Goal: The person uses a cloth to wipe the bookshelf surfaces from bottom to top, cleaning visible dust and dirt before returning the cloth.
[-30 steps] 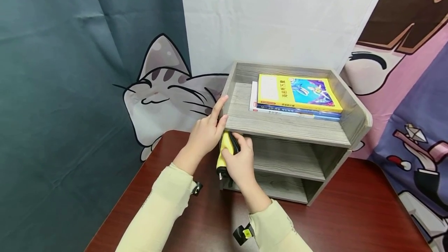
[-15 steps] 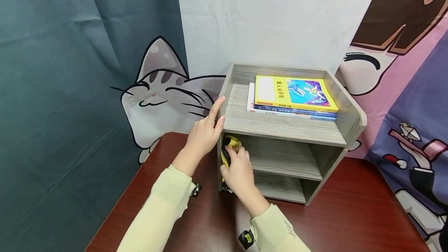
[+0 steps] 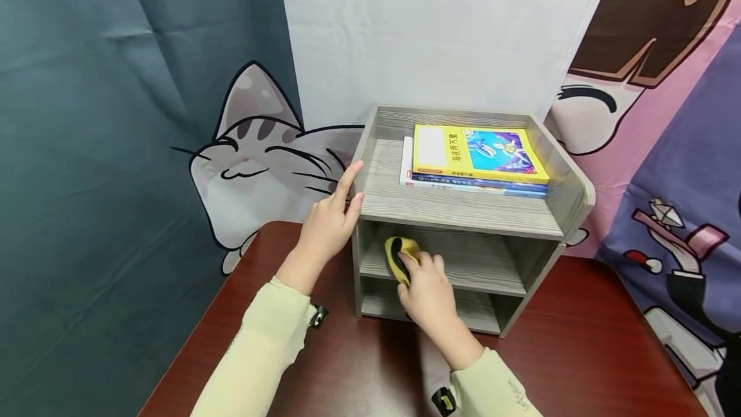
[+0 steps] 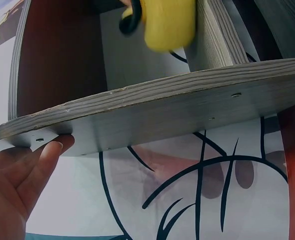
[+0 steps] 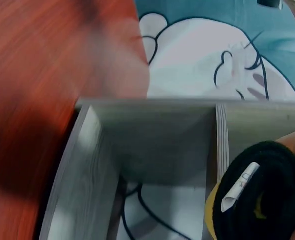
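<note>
My right hand [image 3: 431, 291] grips a soft yellow-and-black cloth [image 3: 396, 259] in front of the middle opening of a grey wood-grain shelf unit [image 3: 463, 214]. From the right wrist the cloth [image 5: 255, 195] looks rolled or folded, dark and fuzzy inside, with a white tag sticking out. In the left wrist view its yellow side [image 4: 170, 25] shows near a shelf board. My left hand [image 3: 327, 227] rests its extended fingers against the unit's left side panel near the top; the left wrist view shows those fingers [image 4: 50, 152] along the panel's outer face.
Several stacked books, a yellow one [image 3: 440, 166] uppermost, lie on the unit's top. The unit stands on a reddish-brown table [image 3: 347, 365]. Behind hangs a cloth backdrop [image 3: 249, 172] with cartoon figures.
My right hand has carried the cloth from the unit's left front edge to the right, into the middle opening. My left hand keeps its place on the side panel.
</note>
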### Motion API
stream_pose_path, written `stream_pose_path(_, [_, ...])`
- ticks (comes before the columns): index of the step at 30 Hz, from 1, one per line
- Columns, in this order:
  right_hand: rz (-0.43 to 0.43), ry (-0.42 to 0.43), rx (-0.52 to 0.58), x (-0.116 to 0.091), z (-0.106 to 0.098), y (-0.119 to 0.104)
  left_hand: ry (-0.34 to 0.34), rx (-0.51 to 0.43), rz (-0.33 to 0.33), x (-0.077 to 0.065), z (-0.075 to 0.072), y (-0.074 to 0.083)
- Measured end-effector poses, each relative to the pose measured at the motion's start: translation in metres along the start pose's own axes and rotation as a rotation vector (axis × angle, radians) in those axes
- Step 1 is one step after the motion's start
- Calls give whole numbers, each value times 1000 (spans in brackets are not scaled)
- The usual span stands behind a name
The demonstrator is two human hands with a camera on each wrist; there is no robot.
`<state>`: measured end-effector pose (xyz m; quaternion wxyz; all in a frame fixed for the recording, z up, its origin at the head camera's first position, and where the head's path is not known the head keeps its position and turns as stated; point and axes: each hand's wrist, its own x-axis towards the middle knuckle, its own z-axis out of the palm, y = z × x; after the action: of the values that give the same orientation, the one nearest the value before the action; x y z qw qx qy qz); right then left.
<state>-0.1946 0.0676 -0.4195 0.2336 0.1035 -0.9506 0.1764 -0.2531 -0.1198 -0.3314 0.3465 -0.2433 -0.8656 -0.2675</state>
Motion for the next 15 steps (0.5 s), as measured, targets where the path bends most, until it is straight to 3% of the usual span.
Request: stream_pose_path(15, [80,12,-130,-19,-46,70,17,-7,-7,0,0,0])
